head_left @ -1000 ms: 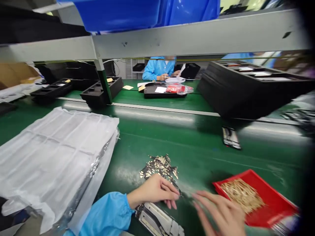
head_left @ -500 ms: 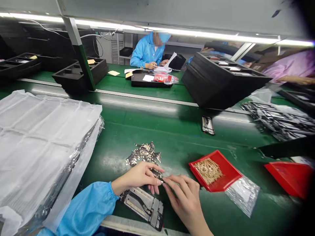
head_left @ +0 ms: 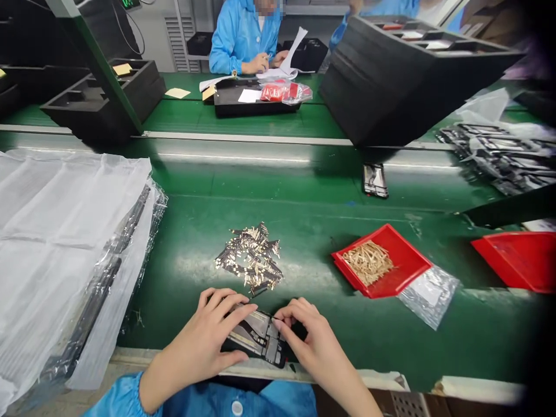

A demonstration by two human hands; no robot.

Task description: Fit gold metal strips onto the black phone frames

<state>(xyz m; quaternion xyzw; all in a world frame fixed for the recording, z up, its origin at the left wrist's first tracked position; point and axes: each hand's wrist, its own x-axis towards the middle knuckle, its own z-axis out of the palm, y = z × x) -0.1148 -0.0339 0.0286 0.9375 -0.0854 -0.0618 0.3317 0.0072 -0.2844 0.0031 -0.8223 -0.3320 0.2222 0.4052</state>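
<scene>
At bottom centre, the left hand (head_left: 206,333) holds the phone frame (head_left: 259,333); keep it flat. The right hand (head_left: 313,336) touches its edge; I can't tell if it grips anything. Press gently.

Left hand (head_left: 212,330) holds phone chassis (head_left: 259,336) flat across its edges. Right hand (head_left: 310,333) works at its corner, fingertips closed together.

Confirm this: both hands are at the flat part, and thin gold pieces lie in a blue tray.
Not blue: the head view shows the tray is red. The thin gold pieces lie in it, and the left hand and right hand are at the flat part.
</scene>
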